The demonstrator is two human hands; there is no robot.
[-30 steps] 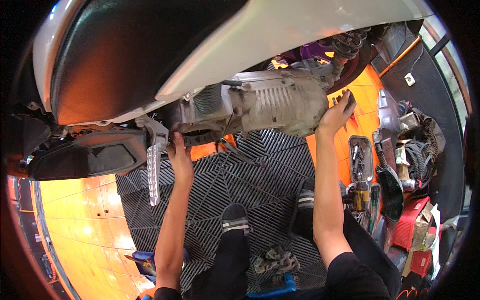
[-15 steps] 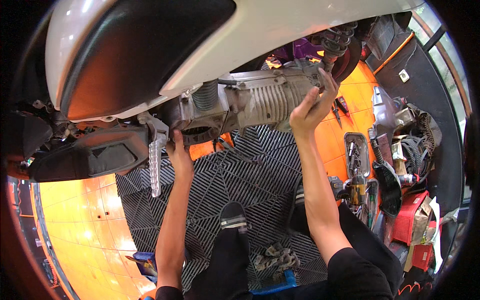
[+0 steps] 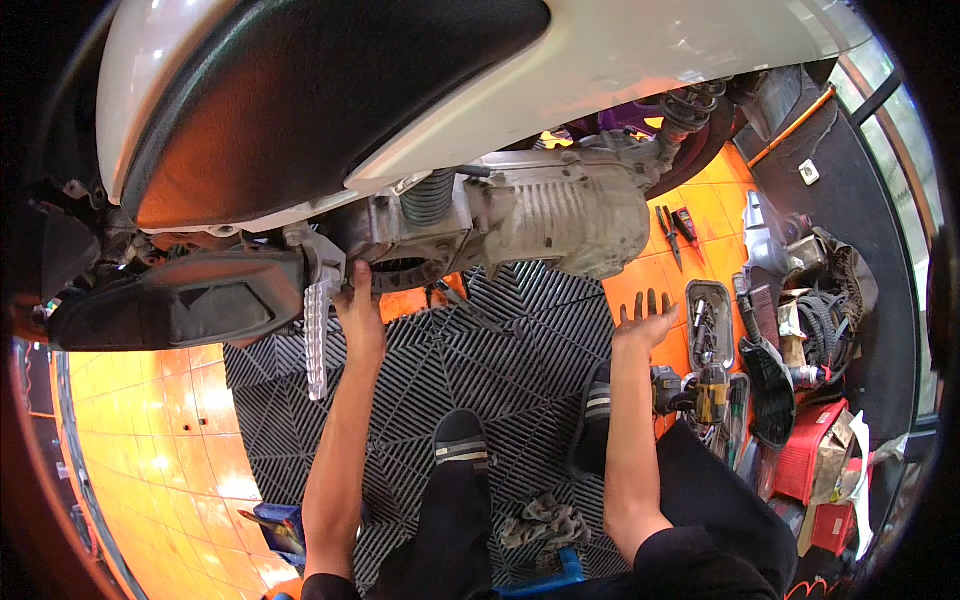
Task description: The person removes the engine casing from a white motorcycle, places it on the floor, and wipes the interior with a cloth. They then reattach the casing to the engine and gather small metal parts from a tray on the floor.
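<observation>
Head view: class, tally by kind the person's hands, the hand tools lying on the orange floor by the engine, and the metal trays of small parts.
Hands: 2, left hand and right hand
Hand tools: 2
Metal tray: 1
Total: 5

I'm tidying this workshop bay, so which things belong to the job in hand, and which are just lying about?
In hand:
- scooter engine case, ribbed and grey
- left hand, touching the engine's underside
- right hand, open, below the engine case
- folded-out footpeg

Lying about:
- pliers on the orange floor
- metal tray of small tools
- cordless drill
- rag
- red box
</observation>
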